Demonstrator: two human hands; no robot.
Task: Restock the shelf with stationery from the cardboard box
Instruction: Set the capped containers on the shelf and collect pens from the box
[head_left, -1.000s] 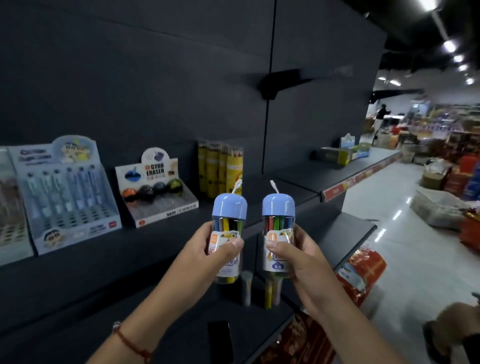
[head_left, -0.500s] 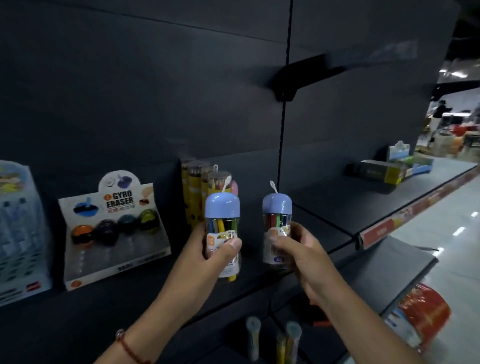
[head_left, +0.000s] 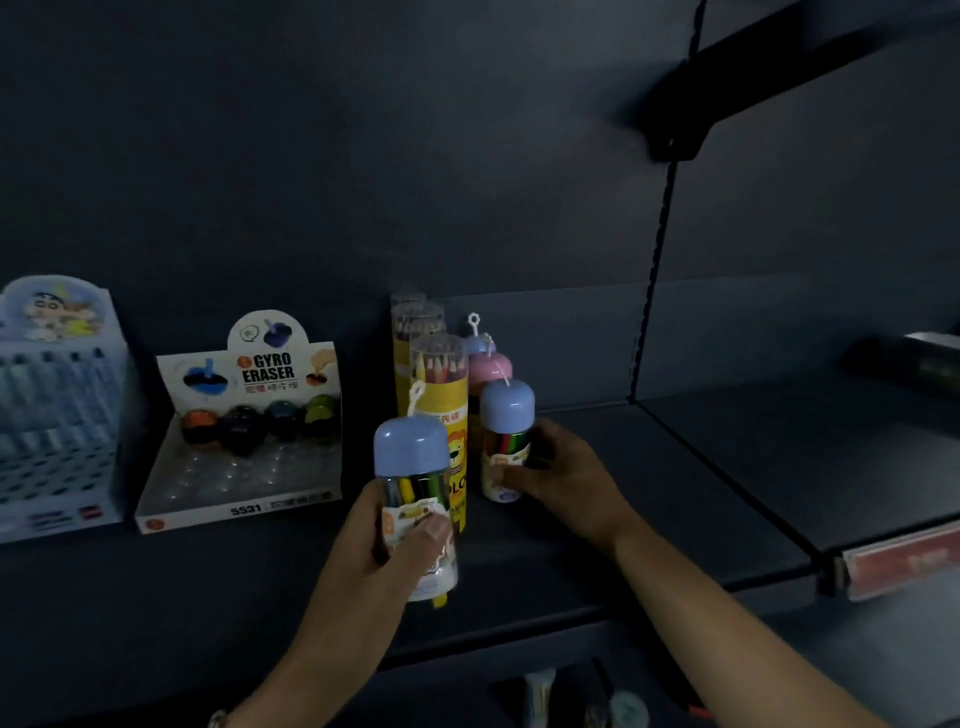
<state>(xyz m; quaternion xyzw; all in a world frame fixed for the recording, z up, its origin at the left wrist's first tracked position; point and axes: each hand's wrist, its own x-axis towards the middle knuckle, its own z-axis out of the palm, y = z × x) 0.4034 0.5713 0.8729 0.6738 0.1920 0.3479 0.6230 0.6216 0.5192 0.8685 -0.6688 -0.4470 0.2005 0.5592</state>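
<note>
Each hand's grip, left and right, clasps a light, rigid, smooth blue-capped pencil jar mid-barrel, below its cap.

the left hand covers most of the label on its blue-capped pencil tube, and the right hand hides the far side of the second blue-capped tube. the yellow pencil tubes screen the lower parts of the pink-capped tube. the pen display is cut off at the left edge and blurred. the small print on the gyro eraser box is unreadable. items on the lower shelf are cropped at the bottom.
</note>
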